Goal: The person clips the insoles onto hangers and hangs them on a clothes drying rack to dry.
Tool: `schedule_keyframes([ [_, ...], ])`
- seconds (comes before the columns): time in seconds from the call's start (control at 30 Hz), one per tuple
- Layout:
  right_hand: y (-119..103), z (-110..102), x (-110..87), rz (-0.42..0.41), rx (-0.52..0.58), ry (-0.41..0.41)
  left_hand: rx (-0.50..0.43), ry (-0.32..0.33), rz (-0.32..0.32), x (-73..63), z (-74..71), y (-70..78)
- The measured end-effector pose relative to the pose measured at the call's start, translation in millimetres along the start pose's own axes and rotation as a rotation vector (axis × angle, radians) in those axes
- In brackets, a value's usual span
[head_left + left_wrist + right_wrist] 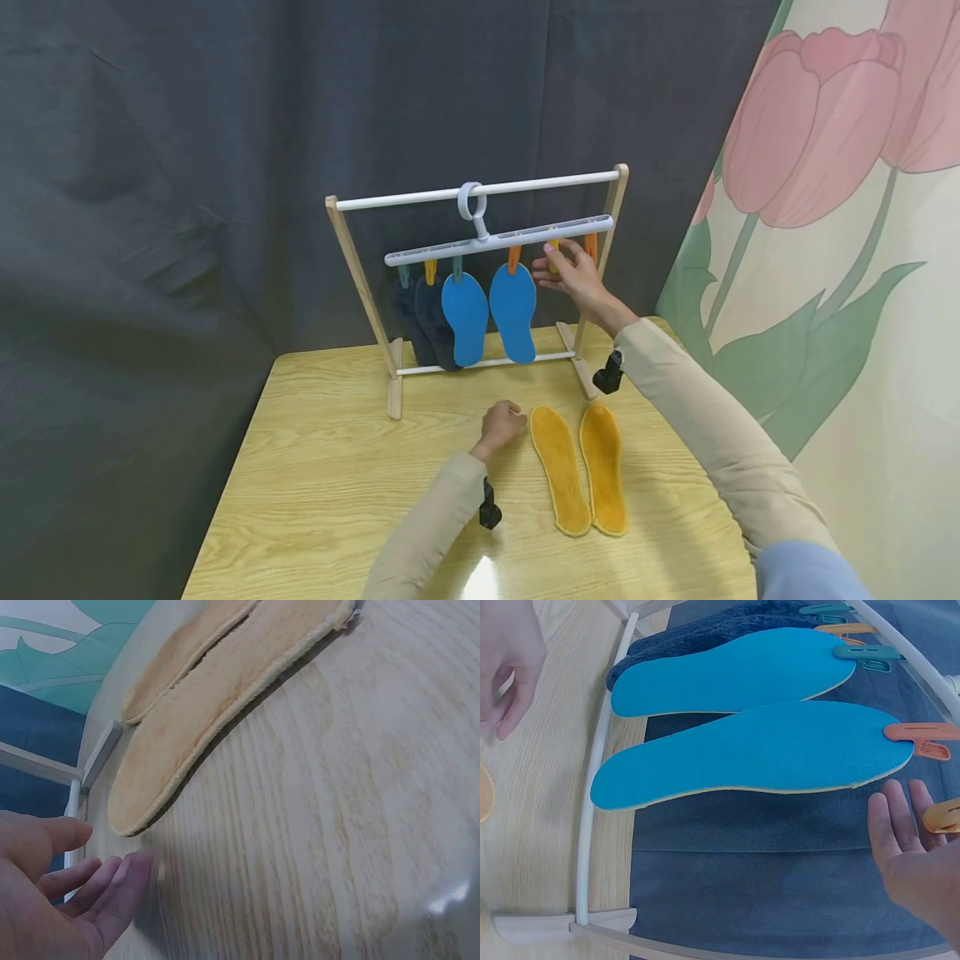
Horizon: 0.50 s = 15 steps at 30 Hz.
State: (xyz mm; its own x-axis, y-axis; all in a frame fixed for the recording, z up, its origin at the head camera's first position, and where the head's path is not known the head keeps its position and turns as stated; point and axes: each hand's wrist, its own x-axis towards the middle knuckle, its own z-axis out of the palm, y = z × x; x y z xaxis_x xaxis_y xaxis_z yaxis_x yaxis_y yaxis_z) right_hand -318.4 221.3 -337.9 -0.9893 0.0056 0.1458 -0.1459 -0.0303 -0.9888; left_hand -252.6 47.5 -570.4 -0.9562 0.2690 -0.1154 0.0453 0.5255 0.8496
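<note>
My right hand (573, 275) is raised at the hanger, its thumb and index finger at a yellow clothespin (943, 817), which they appear to pinch; the other fingers extend past it. To its left hangs a blue insole (513, 312) from an orange clothespin (513, 260). Another blue insole (465, 321) hangs from a green clothespin (457, 268). Low over the table, my left hand (501, 427) has loosely bent fingers and holds nothing. Just right of it lies a fuzzy orange-yellow insole (560, 471), with a matching insole (602, 471) alongside.
A white hanger (442, 251) hooks over the top bar (547, 185) of a small wooden rack (360, 287). Two dark fuzzy insoles (435, 325) hang at its left end. An orange clothespin (591, 246) is at the right end. A dark curtain (150, 208) stands behind the table (322, 483).
</note>
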Motion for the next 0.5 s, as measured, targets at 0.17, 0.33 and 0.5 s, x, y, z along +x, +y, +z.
schedule_keyframes([
  [0.17,0.5,-0.1,0.3,-0.001,0.012,-0.002,-0.011,-0.005,-0.043,-1.3,6.8,-3.9],
  [0.33,0.0,0.0,-1.3,0.006,-0.018,-0.018,-0.103,-0.024,-0.022,-4.6,8.1,-7.8],
  [0.5,-6.0,0.2,-5.8,0.012,-0.020,-0.047,-0.060,-0.033,0.062,-5.7,12.1,-11.3],
])
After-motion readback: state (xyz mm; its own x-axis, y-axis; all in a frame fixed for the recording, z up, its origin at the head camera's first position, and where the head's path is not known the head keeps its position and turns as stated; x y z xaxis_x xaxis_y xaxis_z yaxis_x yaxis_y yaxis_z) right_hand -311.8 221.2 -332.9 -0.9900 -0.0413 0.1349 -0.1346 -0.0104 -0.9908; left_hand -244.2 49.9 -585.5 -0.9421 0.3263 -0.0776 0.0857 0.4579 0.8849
